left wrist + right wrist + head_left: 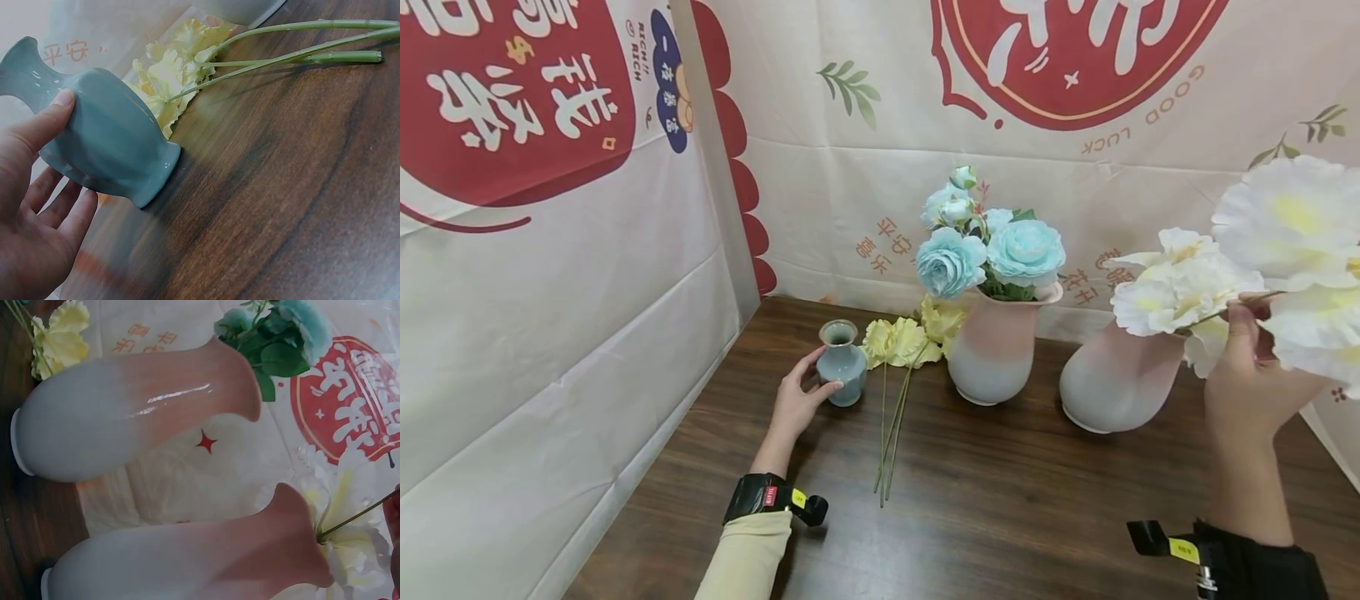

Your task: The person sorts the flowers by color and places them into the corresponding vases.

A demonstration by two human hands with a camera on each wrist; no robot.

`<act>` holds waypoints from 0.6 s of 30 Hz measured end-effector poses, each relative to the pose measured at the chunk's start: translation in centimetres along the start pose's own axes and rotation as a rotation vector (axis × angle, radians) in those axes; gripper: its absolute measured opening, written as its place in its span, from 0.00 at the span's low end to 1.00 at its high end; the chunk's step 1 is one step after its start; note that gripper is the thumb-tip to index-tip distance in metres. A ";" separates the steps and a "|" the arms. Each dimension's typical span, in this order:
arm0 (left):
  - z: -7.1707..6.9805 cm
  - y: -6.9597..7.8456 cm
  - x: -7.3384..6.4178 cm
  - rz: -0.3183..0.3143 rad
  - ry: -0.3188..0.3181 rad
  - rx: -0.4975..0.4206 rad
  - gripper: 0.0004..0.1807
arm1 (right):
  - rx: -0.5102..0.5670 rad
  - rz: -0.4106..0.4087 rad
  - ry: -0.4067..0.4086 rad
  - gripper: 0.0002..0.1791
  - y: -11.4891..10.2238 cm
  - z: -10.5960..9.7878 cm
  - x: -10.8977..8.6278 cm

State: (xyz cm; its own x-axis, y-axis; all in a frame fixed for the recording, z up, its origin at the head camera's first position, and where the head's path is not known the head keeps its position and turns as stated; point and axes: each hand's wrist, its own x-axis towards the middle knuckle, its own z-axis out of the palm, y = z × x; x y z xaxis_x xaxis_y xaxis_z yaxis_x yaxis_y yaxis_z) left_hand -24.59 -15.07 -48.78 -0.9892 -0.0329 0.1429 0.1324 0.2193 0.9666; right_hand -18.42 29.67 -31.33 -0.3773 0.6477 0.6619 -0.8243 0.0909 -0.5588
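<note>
On the table's left side my left hand (801, 396) grips a small blue-green vase (842, 367) by its body. The left wrist view shows the thumb on one side of this vase (106, 125) and the fingers on the other. My right hand (1255, 392) is raised at the right and pinches the stem of white flowers with yellow centres (1183, 283). These flowers overlap the mouth of the right-hand pink-and-white vase (1120, 379). In the right wrist view a white bloom (350, 537) sits just beyond that vase's rim, its stem running to the fingers.
Several yellow flowers (902, 342) with long green stems lie right of the small vase. A second pink-and-white vase (992, 350) holds light blue flowers (1024, 250). Printed cloth (820, 208) hangs behind and to the left of the brown wooden table (985, 508).
</note>
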 end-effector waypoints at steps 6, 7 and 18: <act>0.1 0.1 0.0 0.000 -0.001 0.000 0.35 | -0.316 -0.060 -0.078 0.29 0.7 -0.2 0.4; 0.1 0.1 0.0 0.001 0.001 -0.001 0.35 | -0.359 -0.065 -0.088 0.29 0.9 -0.2 0.6; -0.2 1.7 -0.7 -0.004 -0.024 -0.018 0.36 | -0.872 0.020 -0.205 0.13 2.1 -2.3 1.0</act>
State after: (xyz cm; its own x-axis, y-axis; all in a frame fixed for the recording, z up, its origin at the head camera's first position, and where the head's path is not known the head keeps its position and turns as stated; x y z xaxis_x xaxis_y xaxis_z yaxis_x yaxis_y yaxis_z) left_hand -23.69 -14.86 -47.15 -0.9909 -0.0103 0.1346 0.1297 0.2020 0.9708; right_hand -19.54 32.21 -33.01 -0.5253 0.5152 0.6772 -0.2345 0.6774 -0.6972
